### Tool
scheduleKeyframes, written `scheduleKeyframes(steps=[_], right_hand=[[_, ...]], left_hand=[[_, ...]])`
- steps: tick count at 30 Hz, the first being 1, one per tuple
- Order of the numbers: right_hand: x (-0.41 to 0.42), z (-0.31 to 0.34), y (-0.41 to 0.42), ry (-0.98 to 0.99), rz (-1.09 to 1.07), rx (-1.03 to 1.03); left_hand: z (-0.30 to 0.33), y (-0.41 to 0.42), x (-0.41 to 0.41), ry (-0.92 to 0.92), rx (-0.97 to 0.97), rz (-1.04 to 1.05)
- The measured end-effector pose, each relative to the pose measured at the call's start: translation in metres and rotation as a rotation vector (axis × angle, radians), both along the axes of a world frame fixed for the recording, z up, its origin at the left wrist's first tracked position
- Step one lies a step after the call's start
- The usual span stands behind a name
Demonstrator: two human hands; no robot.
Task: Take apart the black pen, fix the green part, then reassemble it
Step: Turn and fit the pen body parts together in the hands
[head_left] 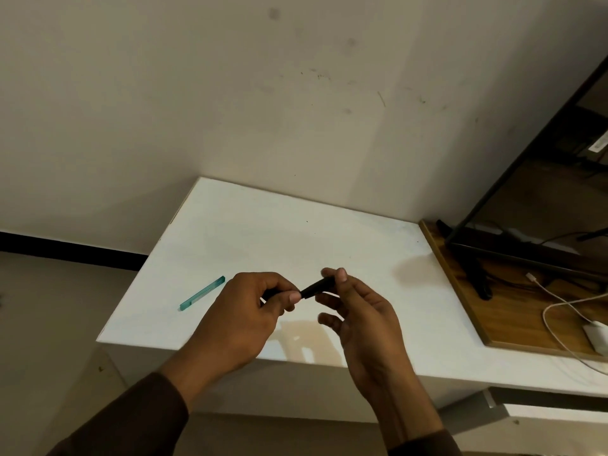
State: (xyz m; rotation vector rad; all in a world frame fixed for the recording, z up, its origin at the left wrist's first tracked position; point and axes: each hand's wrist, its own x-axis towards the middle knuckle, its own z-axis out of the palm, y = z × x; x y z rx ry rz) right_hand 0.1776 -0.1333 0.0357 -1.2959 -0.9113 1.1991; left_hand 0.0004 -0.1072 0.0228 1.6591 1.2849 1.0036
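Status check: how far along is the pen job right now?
Done: a green part already lies on the white table, apart from the hands. In hand: the left hand and right hand both hold the black pen above the table. Left: fixing the green part and reassembly; whether the pen is coming apart or going together is unclear.

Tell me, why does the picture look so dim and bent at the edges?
Head view: warm, low light; the hands cast soft shadows on the white table; the wide lens bows the table edges; the black pen looks slightly soft.
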Motion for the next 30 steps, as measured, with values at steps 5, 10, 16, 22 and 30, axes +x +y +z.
scheduleKeyframes(steps=[5, 10, 16, 22, 30], right_hand=[[-0.010, -0.001, 0.002, 0.012, 0.111, 0.069], [-0.006, 0.009, 0.010, 0.378, -0.014, 0.119], [0.022, 0.017, 0.019, 0.747, -0.073, 0.179], [0.036, 0.016, 0.020, 0.860, -0.094, 0.241], [0.042, 0.020, 0.024, 0.882, -0.150, 0.281]], left_hand=[[0.003, -0.001, 0.001, -0.048, 0.003, -0.034], [-0.001, 0.003, -0.007, -0.087, 0.020, 0.032], [-0.007, 0.005, -0.010, -0.089, 0.028, 0.042], [-0.011, 0.005, -0.008, -0.034, 0.042, 0.050], [-0.015, 0.003, -0.006, -0.011, 0.038, 0.032]])
